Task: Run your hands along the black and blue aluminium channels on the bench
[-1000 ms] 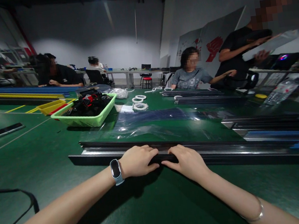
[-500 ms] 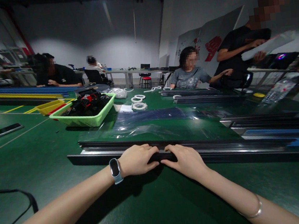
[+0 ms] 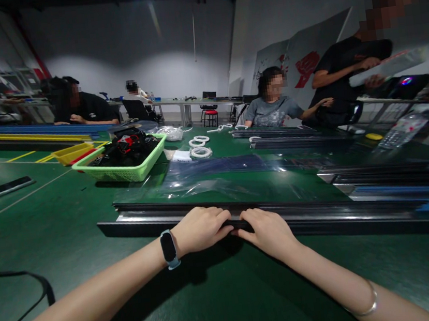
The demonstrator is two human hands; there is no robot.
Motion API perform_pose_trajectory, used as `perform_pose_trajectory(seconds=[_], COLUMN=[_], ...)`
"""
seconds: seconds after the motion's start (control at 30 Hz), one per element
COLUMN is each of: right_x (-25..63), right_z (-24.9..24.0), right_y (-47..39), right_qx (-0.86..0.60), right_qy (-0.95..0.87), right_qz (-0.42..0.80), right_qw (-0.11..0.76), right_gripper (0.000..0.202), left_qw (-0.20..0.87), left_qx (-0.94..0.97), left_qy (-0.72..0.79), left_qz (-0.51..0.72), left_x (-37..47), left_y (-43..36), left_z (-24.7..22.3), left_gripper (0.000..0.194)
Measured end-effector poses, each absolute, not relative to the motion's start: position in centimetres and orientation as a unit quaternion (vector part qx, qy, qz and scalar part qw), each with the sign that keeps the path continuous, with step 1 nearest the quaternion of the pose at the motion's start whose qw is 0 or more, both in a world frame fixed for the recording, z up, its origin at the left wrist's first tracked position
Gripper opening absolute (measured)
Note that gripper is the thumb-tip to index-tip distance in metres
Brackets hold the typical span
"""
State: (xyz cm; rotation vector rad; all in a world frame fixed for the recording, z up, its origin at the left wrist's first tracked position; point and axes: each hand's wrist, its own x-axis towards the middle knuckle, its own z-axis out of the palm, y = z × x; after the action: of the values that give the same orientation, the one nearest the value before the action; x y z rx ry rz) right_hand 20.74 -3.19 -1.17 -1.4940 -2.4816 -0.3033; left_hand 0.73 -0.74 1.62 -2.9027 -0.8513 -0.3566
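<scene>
A long black channel-shaped profile (image 3: 346, 212) lies across the green table (image 3: 231, 294) in front of me, its inside shiny. My left hand (image 3: 203, 227) is closed on the profile's near wall, fingers over the top edge and thumb on the outer face. Just to its right, my right hand (image 3: 267, 227) pinches the same wall in the same way. The two hands' fingertips almost meet. Whether anything thin lies under the fingers, I cannot tell.
Beyond the profile lie clear plastic sheets (image 3: 215, 168) and white rings (image 3: 201, 152). A green basket (image 3: 138, 172) of black and red parts stands at left. More profiles (image 3: 391, 172) lie at right, near a plastic bottle (image 3: 406, 129). Co-workers sit and stand across the table.
My left hand has shifted slightly right and its thumb and fingers have drawn closer together. My right hand is nearly where it was, and the profile has stayed in place.
</scene>
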Motion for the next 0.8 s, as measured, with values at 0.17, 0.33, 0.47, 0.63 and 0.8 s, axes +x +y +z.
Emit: perform_pose_trajectory(seconds=[0.17, 0.33, 0.47, 0.63, 0.8], right_x=[20.9, 20.6, 19.8, 19.9, 20.7], right_z=[-1.6, -2.0, -2.1, -0.8, 0.5], right_y=[-3.2, -3.5, -3.8, -4.1, -4.0], right_qx=[-0.518, -0.504, -0.467, -0.485, -0.522], right_qy=[-0.837, -0.843, -0.863, -0.860, -0.839], right_qz=[-0.106, -0.087, -0.095, -0.104, -0.114], right_qw=[0.138, 0.170, 0.170, 0.124, 0.104], right_gripper=[0.021, 0.021, 0.022, 0.022, 0.040], left_qw=[0.062, 0.064, 0.071, 0.088, 0.060], left_qx=[-0.952, -0.951, -0.954, -0.963, -0.962], left_qy=[-0.275, -0.276, -0.268, -0.241, -0.257], left_qz=[-0.120, -0.126, -0.117, -0.089, -0.063], left_x=[0.9, 1.1, 1.2, 1.0, 0.1], left_y=[-0.8, -0.9, -0.9, -0.9, -0.6], left_z=[1.7, 1.4, 1.0, 1.1, 1.6], left_gripper=[0.023, 0.023, 0.024, 0.025, 0.028])
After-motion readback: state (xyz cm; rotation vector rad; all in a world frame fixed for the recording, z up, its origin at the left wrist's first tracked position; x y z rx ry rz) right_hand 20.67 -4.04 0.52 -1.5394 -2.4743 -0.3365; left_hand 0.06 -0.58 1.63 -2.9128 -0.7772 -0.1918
